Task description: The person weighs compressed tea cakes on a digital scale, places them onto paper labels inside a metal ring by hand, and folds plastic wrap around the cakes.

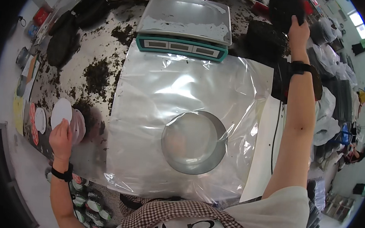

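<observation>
My left hand (pixel 61 138) pinches a white paper disc (pixel 62 111) by its lower edge, beside a stack of pinkish round discs (pixel 78 126). At the upper right my right hand (pixel 298 31) is closed on a dark, round, flat object (pixel 286 10) whose kind I cannot tell. Before me a clear plastic sheet (pixel 145 111) covers part of the table. A round metal ring (pixel 219 160) stands on the table with the film stretched across it. Behind it is a digital scale (pixel 181 48) with a steel pan and a teal body.
Dark round cakes (pixel 61 44) lie at the upper left amid brown crumbs (pixel 98 76). White and red round labels (pixel 40 120) lie at the left edge. A black cable (pixel 275 138) runs down the right. Wrapped packs (pixel 92 205) sit below the table. People (pixel 355 154) are far right.
</observation>
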`<state>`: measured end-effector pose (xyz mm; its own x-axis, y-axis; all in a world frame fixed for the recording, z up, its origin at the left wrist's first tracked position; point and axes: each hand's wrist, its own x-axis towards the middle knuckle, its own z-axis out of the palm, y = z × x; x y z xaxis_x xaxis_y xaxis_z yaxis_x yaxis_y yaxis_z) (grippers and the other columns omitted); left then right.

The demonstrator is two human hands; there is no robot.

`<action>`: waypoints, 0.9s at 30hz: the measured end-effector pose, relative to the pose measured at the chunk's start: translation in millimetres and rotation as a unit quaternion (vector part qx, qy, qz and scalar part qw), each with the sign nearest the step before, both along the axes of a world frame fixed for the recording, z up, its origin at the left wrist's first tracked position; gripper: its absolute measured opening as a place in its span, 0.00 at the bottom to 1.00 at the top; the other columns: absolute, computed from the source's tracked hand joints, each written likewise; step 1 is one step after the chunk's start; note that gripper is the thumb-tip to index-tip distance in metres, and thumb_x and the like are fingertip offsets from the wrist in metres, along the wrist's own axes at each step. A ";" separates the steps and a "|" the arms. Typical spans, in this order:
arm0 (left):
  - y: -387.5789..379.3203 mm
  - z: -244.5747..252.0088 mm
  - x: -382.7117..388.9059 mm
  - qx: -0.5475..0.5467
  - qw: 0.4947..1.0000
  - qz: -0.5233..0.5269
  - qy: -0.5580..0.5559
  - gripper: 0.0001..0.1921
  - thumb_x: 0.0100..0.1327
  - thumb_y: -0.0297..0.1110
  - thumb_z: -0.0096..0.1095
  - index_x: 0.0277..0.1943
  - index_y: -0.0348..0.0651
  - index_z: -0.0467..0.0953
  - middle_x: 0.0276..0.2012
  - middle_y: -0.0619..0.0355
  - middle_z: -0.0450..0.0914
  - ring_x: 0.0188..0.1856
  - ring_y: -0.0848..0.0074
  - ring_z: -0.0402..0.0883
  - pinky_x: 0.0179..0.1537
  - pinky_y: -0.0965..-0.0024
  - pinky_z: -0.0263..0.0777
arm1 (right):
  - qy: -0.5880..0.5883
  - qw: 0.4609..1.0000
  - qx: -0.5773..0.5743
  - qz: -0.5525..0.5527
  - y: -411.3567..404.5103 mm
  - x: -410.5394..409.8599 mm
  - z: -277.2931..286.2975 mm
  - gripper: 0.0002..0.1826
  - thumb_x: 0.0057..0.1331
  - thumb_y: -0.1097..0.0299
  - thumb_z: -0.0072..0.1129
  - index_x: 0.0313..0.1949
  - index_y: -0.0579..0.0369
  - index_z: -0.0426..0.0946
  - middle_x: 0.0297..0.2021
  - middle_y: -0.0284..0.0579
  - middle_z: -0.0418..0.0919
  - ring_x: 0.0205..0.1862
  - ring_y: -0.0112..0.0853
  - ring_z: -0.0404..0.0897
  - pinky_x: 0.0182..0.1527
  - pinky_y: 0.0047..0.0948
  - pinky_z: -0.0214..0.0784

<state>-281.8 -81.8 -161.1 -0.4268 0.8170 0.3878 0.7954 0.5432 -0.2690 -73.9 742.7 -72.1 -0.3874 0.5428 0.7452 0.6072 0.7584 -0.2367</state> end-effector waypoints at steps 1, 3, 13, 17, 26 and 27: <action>-1.2 -0.2 -0.3 0.000 1.000 0.007 0.004 0.19 0.61 0.18 0.68 0.56 0.33 0.80 0.40 0.47 0.86 0.41 0.55 0.86 0.45 0.56 0.80 | 0.201 0.930 -0.271 0.149 -13.1 -14.9 3.8 0.16 0.74 0.66 0.57 0.57 0.56 0.79 0.51 0.53 0.86 0.50 0.50 0.86 0.55 0.52 0.78; 2.1 -5.8 -2.8 0.036 0.999 -0.028 0.000 0.18 0.60 0.18 0.70 0.54 0.34 0.81 0.38 0.48 0.86 0.40 0.55 0.86 0.43 0.57 0.80 | 0.392 0.623 -0.587 0.337 -14.1 -38.8 2.6 0.13 0.76 0.71 0.58 0.57 0.63 0.78 0.52 0.47 0.84 0.52 0.41 0.85 0.58 0.49 0.81; 9.7 34.9 13.1 0.033 0.998 0.027 -0.050 0.07 0.61 0.22 0.69 0.43 0.38 0.83 0.35 0.50 0.86 0.37 0.58 0.86 0.39 0.60 0.79 | -0.062 0.985 -0.095 0.131 -82.1 -75.7 -39.9 0.43 0.62 0.47 0.72 0.62 0.74 0.69 0.55 0.72 0.80 0.60 0.59 0.79 0.63 0.48 0.72; 88.1 101.7 70.9 0.167 0.969 -0.178 -0.041 0.06 0.61 0.25 0.69 0.41 0.37 0.84 0.32 0.50 0.85 0.34 0.58 0.86 0.32 0.59 0.80 | -0.047 0.947 -0.191 0.255 -113.7 14.3 -20.3 0.30 0.67 0.56 0.69 0.60 0.66 0.75 0.57 0.57 0.83 0.60 0.42 0.83 0.63 0.36 0.73; 230.2 75.3 179.5 0.318 0.824 -0.415 -0.217 0.11 0.55 0.19 0.72 0.42 0.35 0.84 0.40 0.51 0.88 0.41 0.65 0.87 0.42 0.69 0.83 | -0.050 0.709 -0.402 0.578 -294.4 133.8 27.2 0.35 0.64 0.65 0.72 0.69 0.58 0.70 0.69 0.48 0.73 0.73 0.36 0.68 0.77 0.39 0.54; 229.8 80.2 179.2 0.405 0.775 -0.339 -0.348 0.11 0.58 0.16 0.73 0.43 0.36 0.84 0.38 0.54 0.89 0.38 0.74 0.87 0.40 0.74 0.81 | -0.079 0.682 -0.413 0.598 -321.7 144.0 18.3 0.41 0.62 0.61 0.75 0.71 0.59 0.67 0.72 0.49 0.69 0.76 0.38 0.64 0.79 0.40 0.48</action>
